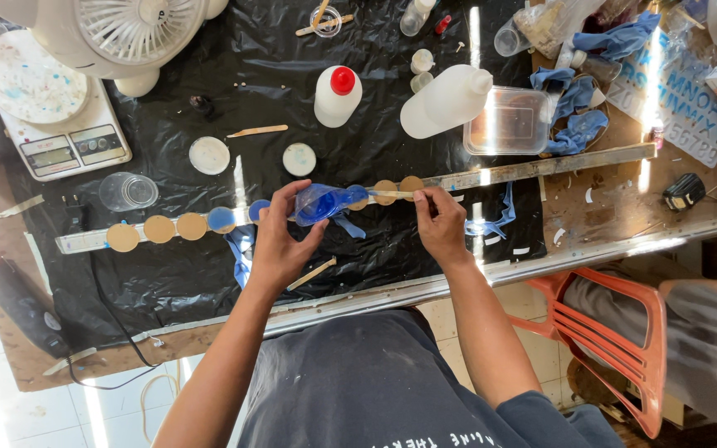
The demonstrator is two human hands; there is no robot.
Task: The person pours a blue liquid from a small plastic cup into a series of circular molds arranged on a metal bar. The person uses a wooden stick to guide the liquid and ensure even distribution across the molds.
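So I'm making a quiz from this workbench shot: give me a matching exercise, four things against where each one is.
Things:
1. cup
2. stick
3. scale
4. chair

Places:
A. far left of the table, beside the fan
B. pinched in the right hand
C. on the floor to the right, below the table edge
D. held in the left hand, over the row of discs

Pairs: 1-D, 2-B, 3-A, 4-C
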